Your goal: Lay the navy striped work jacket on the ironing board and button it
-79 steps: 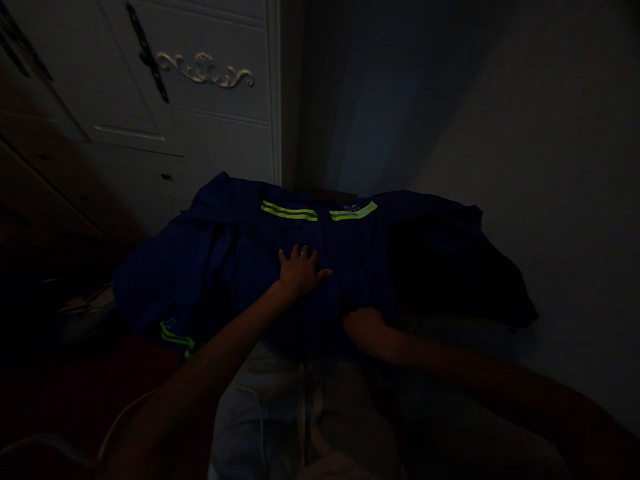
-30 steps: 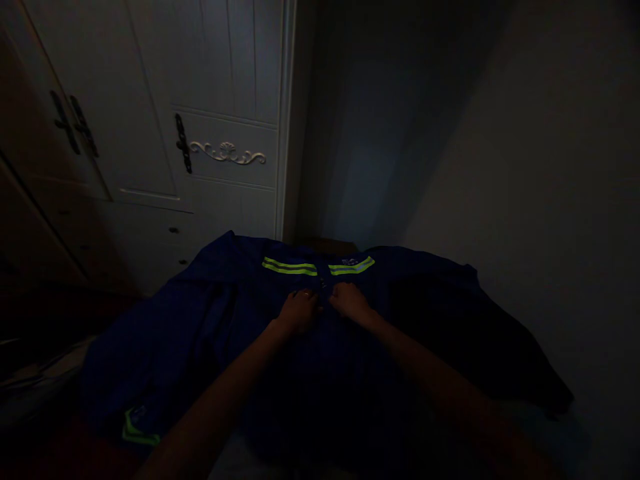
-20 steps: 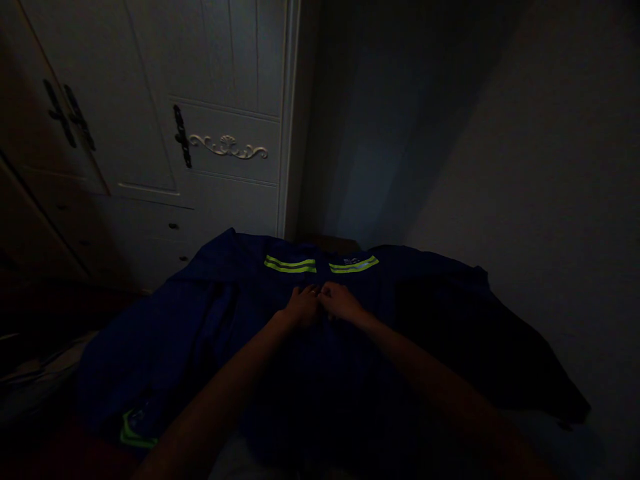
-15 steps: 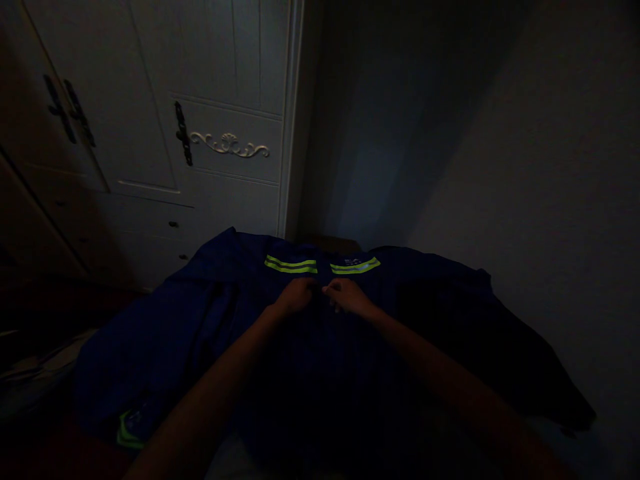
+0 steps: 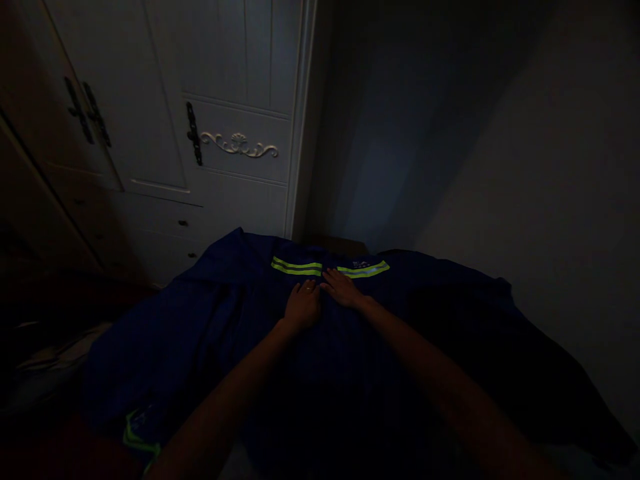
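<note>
A dark blue work jacket (image 5: pixel 195 300) lies spread out in front of me, sleeves out to both sides. Two yellow-green reflective strips (image 5: pixel 297 267) cross its chest, one on each side of the front. My left hand (image 5: pixel 303 305) rests on the cloth just below the left strip, fingers stretched out. Beside it my right hand (image 5: pixel 343 289) lies flat on the jacket front, its fingertips close to the inner end of the right strip. Neither hand grips anything. The lower part of the jacket is lost in deep shadow.
A white wardrobe (image 5: pixel 245 193) with dark handles and a carved ornament stands at the back left. The wall (image 5: pixel 540 187) rises at the right. Crumpled cloth (image 5: pixel 60 350) lies at the far left. The room is very dark.
Both hands were pinched together at the jacket front; now their fingers are straightened and lie on the cloth. The whole view has shifted slightly, moving things a little to the right.
</note>
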### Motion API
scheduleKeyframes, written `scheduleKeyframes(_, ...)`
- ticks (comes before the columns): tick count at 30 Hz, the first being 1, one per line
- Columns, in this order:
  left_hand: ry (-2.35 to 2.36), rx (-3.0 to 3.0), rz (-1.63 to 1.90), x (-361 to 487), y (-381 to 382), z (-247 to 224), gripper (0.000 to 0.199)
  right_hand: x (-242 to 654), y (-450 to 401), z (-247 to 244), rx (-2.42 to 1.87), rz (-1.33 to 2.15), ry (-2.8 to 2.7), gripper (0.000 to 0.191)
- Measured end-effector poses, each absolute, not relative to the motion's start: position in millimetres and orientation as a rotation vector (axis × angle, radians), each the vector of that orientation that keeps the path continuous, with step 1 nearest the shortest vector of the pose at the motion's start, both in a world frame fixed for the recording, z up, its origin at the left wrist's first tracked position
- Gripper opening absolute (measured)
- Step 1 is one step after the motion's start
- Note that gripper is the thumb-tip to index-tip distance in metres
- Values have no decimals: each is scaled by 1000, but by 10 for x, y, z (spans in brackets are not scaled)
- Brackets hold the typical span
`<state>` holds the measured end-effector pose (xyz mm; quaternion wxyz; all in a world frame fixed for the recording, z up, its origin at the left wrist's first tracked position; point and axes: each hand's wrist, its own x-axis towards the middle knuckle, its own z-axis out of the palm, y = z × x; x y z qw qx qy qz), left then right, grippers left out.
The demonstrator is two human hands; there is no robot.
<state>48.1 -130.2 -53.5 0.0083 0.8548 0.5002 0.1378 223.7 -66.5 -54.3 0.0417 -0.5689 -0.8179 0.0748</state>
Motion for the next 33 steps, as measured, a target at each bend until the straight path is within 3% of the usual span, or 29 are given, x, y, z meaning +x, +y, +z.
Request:
scheduleKeyframes(4, 1554, 2588, 539, 472, -1286, -533, 51, 2212, -628, -603, -1701, 281, -2408, 64)
scheduleKeyframes(9, 1261, 2712, 577, 471, -1351, -486, 70, 2232, -633, -457, -1638, 343, -2168, 45)
scheduleKeyframes(13, 1199, 2779, 295, 469, -1360, -496, 67, 2519, -756, -120, -1696, 298, -1771, 35)
scheduleKeyframes(20, 1244, 2753, 220, 530, -1297, -389, 54, 3561, -1444, 426, -1767, 510, -1062, 22)
scheduleKeyframes(23, 1429, 2667, 174, 684, -1311, -186, 58, 3891, -1760, 477, -1757, 666, -810, 9)
scheduleKeyframes(26, 1586, 2642, 250, 863, -1338, -50, 65, 4065, -1934, 465, -1714, 788, -621, 9)
scheduleKeyframes(29, 1471, 2758, 414, 980, -1348, -95, 59, 4140, -1951, 456, -1656, 856, -512, 10)
scheduleKeyframes(33, 1324, 2676, 274, 999, -1323, -312, 67, 4235, -1802, 511, -1535, 893, -505, 6)
